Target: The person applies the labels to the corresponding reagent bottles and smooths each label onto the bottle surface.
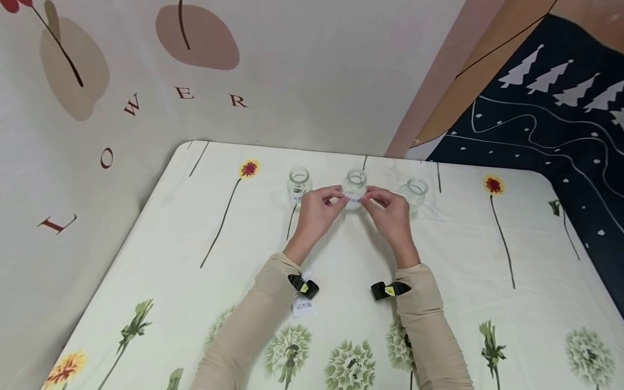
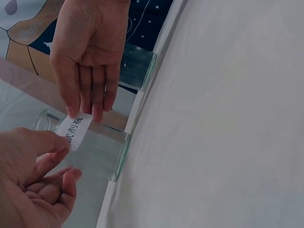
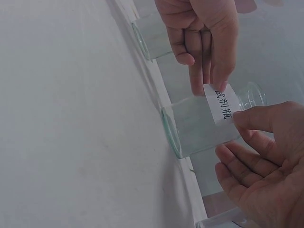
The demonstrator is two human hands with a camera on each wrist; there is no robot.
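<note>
A clear glass bottle [image 1: 356, 179] stands in the middle of three, with a white printed label [image 1: 353, 200] against its front. The left hand [image 1: 319, 214] and right hand [image 1: 390, 216] are on either side of it, each thumb tip on one end of the label. In the left wrist view, the left hand [image 2: 35, 178] has its thumb on the label [image 2: 76, 130], its other fingers bent beside the bottle [image 2: 102, 152]. In the right wrist view, the right hand [image 3: 270, 156] has its thumb on the label's edge, fingers loosely bent along the bottle [image 3: 194, 126].
A labelled glass bottle [image 1: 298, 181] stands to the left, and another bottle [image 1: 416, 192] to the right. Another printed label [image 1: 304, 306] lies on the flowered tablecloth [image 1: 453, 238] by the left wrist. A wall hanging rises behind the table's far edge.
</note>
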